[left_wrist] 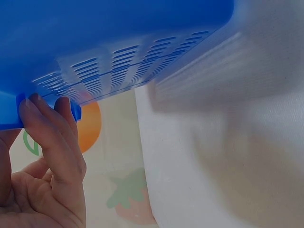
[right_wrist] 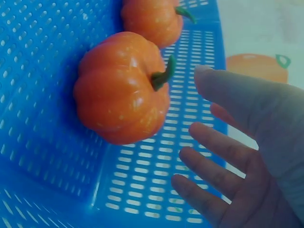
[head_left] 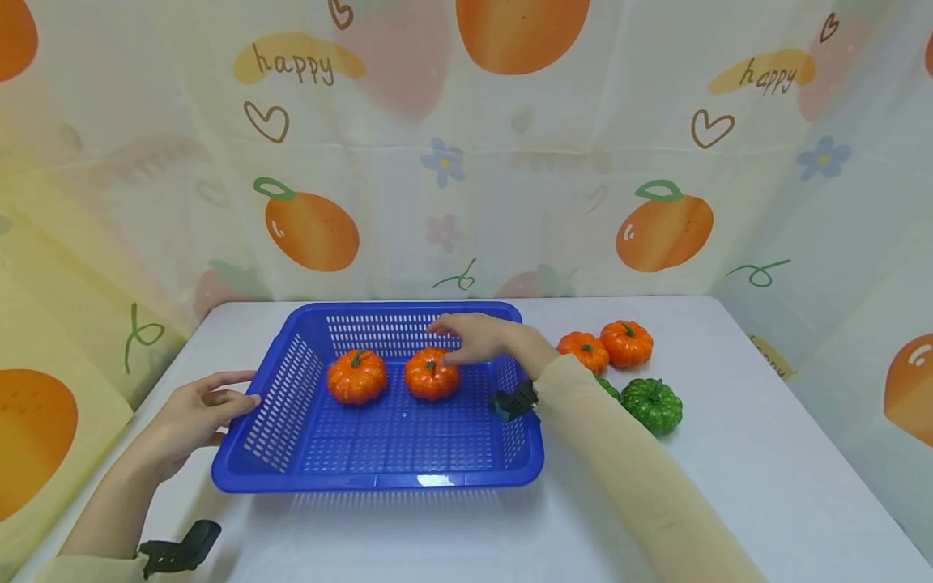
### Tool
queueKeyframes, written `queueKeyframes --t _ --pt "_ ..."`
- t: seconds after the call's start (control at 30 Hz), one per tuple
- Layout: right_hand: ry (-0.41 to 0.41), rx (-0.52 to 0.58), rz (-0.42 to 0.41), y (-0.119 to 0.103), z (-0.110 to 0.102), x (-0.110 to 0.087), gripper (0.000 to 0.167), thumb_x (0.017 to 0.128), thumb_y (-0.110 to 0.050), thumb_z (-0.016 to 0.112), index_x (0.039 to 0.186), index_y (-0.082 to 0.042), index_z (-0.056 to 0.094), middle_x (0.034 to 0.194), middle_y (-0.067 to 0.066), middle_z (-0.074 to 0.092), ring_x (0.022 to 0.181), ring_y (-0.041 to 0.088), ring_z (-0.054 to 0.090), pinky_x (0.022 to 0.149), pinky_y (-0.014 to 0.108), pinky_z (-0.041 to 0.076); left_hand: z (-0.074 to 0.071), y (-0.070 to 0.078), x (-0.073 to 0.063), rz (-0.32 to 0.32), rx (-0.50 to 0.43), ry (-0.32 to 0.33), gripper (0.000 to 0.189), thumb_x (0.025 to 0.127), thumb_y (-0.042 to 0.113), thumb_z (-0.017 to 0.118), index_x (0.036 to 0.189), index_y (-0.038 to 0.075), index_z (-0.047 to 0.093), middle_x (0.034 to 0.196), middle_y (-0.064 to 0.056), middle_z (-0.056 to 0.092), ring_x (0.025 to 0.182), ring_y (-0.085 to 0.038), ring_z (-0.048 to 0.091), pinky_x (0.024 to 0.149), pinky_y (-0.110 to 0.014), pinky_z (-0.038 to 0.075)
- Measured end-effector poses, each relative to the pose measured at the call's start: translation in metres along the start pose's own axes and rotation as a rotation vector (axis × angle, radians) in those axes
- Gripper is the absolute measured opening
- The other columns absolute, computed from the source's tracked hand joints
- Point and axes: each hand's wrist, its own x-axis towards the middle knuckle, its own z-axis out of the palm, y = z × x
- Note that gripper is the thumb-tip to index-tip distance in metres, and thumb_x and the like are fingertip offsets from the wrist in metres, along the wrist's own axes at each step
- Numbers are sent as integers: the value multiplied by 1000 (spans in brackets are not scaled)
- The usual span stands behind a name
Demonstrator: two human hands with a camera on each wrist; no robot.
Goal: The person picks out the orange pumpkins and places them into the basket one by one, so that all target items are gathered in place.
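A blue plastic basket [head_left: 379, 483] with slotted walls stands on the white table. My left hand [head_left: 185, 421] grips its left rim, the fingers bent over the edge in the left wrist view. Inside lie two small orange pumpkins, the left pumpkin [head_left: 355, 380] apart from the right pumpkin [head_left: 428, 384]. My right hand [head_left: 477, 336] reaches over the basket's right wall, just above and beside the right pumpkin. Its fingers are spread and hold nothing; the right wrist view shows a gap between thumb and the nearer pumpkin [right_wrist: 118, 95] with its green stem.
Right of the basket lie two more orange pumpkins [head_left: 627, 344] and a green pumpkin [head_left: 652, 406]; another green one [head_left: 607, 387] is partly hidden behind my right sleeve. A printed curtain [head_left: 496, 227] hangs behind the white table [head_left: 743, 453].
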Motion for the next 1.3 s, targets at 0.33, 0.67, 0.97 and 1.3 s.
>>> queueKeyframes --t 0.33,0.67,0.97,1.3 --pt "91 1 -65 5 -11 -14 49 88 -23 61 132 -9 45 131 12 52 120 24 50 100 37 40 0 0 1 6 -9 -3 68 90 33 59 140 -1 28 91 -2 65 78 -12 63 68 -35 55" --pt "217 62 -122 12 -22 -31 51 88 -22 62 133 -8 43 134 8 49 123 22 47 103 37 37 0 0 1 6 -18 -5 67 90 32 58 141 -1 28 91 -1 65 78 -13 63 68 -35 55" --pt "334 82 -110 25 -29 -48 52 88 -21 62 135 -8 43 134 9 50 123 26 47 100 42 40 1 -1 2 6 -24 -5 67 91 30 58 141 -1 27 91 -1 66 78 -14 64 68 -34 55" --pt "388 170 -90 49 -39 -71 52 89 -20 61 135 -8 41 136 10 47 125 27 43 102 45 37 0 -1 1 -8 -22 -7 67 91 31 58 141 -1 27 90 0 66 78 -13 64 68 -34 55"
